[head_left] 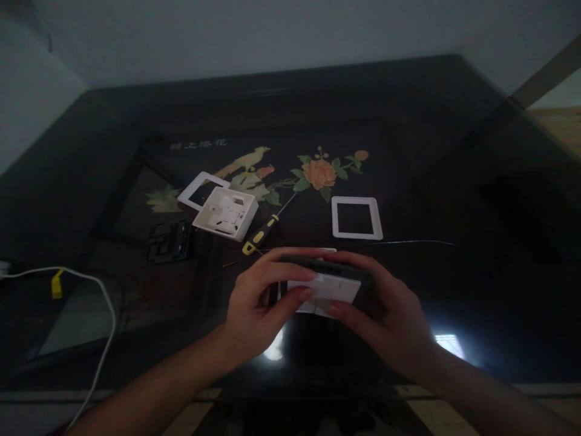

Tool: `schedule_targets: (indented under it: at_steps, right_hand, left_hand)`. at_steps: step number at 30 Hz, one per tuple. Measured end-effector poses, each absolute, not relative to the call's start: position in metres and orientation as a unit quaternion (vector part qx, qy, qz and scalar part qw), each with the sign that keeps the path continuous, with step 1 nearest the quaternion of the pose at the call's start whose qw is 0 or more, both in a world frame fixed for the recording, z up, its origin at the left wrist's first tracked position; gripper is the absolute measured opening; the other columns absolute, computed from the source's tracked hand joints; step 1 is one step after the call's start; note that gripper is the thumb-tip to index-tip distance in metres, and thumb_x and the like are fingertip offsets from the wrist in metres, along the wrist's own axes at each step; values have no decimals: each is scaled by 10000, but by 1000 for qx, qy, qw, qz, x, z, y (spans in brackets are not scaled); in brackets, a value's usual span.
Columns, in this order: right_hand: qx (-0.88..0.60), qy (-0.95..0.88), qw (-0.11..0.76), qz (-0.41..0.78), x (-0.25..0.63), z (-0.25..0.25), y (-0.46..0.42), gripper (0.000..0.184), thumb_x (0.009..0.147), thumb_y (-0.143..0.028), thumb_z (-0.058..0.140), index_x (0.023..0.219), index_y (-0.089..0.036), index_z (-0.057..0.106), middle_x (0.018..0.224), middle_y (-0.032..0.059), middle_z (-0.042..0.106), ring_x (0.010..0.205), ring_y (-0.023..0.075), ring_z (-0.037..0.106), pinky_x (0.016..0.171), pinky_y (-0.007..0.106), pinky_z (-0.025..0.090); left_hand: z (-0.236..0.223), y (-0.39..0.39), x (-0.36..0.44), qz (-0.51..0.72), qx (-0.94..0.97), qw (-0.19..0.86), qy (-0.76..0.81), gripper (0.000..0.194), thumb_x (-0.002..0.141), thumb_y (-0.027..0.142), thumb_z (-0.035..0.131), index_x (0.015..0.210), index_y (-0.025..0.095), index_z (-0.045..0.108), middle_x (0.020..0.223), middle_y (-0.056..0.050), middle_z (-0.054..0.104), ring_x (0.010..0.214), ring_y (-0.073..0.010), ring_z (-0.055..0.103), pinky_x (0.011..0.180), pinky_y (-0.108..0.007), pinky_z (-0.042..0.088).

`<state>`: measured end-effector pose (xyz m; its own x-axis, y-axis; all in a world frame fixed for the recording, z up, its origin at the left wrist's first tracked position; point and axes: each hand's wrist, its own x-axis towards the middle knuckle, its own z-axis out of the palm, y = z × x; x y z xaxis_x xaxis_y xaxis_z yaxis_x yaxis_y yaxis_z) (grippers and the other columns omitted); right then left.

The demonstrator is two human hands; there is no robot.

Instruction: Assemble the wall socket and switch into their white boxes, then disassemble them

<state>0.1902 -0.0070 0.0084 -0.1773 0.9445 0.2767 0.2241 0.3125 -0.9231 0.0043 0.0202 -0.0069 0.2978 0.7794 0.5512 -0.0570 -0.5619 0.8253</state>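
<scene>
Both hands grip a wall switch (338,289), whose white face sits in a dark grey body, above the near part of the table. My left hand (261,300) closes on its left side, thumb and fingers on the white face. On the right side, my right hand (385,312) is wrapped round the body with the thumb at the lower edge. Part of a white piece shows behind the switch, mostly hidden by the hands. Beyond them lie a yellow-and-black screwdriver (261,235), a white square mounting box (227,213) and a white frame (357,218).
A second white frame (193,192) leans by the box. A black plastic part (167,242) lies left of it, and a small screw (230,264) near the screwdriver. One white cable (106,297) with a yellow tag (56,284) runs down the left. The dark glossy table (431,151) reflects light.
</scene>
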Motion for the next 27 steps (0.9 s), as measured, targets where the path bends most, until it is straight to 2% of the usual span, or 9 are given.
schedule_targets:
  at_steps: [4, 8, 12, 17, 21, 23, 27]
  right_hand:
    - [-442, -664, 457, 394, 191, 6, -7, 440, 826, -201, 709, 1238, -291, 582, 1200, 16, 728, 1045, 180, 716, 854, 281, 604]
    - [-459, -666, 441, 388, 191, 6, -7, 418, 830, -227, 697, 1235, -260, 598, 1162, 46, 743, 1013, 207, 728, 848, 317, 612]
    - [-460, -669, 439, 384, 191, 7, -7, 397, 834, -219, 686, 1221, -249, 601, 1143, 48, 750, 1000, 206, 732, 835, 310, 617]
    - [-455, -658, 449, 398, 190, 6, -8, 407, 822, -190, 700, 1206, -267, 592, 1133, 14, 752, 981, 170, 735, 803, 256, 620]
    - [-452, -615, 462, 453, 188, 7, -7, 382, 808, -192, 722, 1161, -269, 600, 1059, -4, 771, 904, 152, 752, 728, 217, 629]
    - [-446, -588, 474, 480, 188, 8, -6, 380, 804, -180, 728, 1149, -282, 603, 1057, -18, 770, 900, 139, 752, 707, 194, 625]
    - [-450, -559, 508, 477, 190, 7, -4, 375, 808, -159, 728, 1135, -297, 606, 1081, -29, 761, 949, 133, 740, 766, 204, 621]
  left_hand:
    - [1, 18, 6, 503, 653, 473, 311, 442, 885, 152, 683, 1299, 238, 555, 1180, -89, 726, 1021, -193, 729, 836, -282, 628]
    - [5, 20, 7, 479, 593, 552, 338, 241, 855, 210, 727, 1088, 188, 668, 1116, -92, 758, 947, -210, 756, 774, -272, 648]
    - [3, 21, 7, 490, 541, 600, 328, 221, 824, 225, 762, 1023, 184, 676, 1115, -97, 760, 950, -221, 757, 763, -281, 651]
    - [2, 22, 7, 487, 534, 612, 322, 191, 832, 190, 750, 1004, 183, 667, 1105, -86, 765, 938, -201, 759, 753, -258, 646]
    - [6, 22, 7, 470, 554, 588, 355, 208, 827, 180, 753, 1021, 191, 680, 1068, -65, 775, 911, -174, 760, 729, -209, 632]
    - [7, 22, 6, 471, 574, 564, 362, 275, 814, 169, 761, 1071, 206, 672, 1078, -57, 767, 913, -170, 755, 715, -200, 628]
    - [3, 21, 5, 447, 596, 572, 344, 463, 777, 130, 776, 1200, 222, 614, 1112, -73, 749, 924, -199, 751, 710, -236, 640]
